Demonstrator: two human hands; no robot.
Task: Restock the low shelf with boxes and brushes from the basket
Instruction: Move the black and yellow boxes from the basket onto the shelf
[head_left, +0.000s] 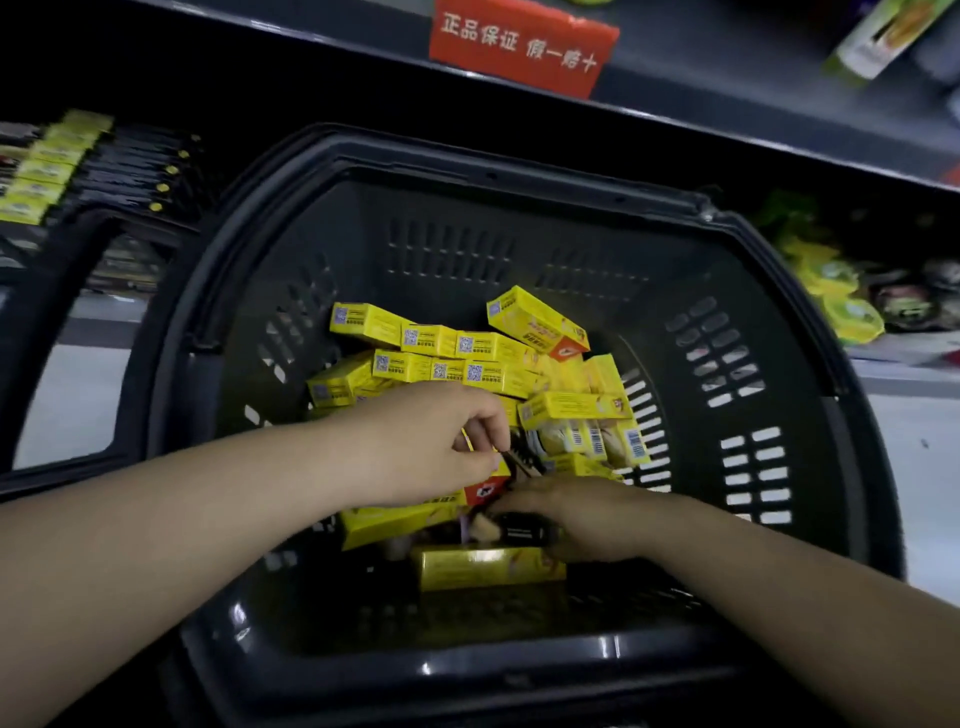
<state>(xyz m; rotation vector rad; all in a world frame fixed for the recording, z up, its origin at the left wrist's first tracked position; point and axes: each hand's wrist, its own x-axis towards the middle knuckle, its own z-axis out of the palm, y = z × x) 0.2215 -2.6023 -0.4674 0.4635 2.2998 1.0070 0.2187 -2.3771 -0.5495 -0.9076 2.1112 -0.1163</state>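
Yellow boxes (467, 358) lie heaped toward the far and right walls of a dark basket (519, 670), its near floor mostly bare. The left hand (431, 441) pinches a slim dark item (517, 460) (its kind unclear) between curled fingers. The right hand (587, 519) grips a black brush (514, 532) by the handle. A shelf edge (727, 109) bearing a red sign (519, 47) runs just beyond the far rim.
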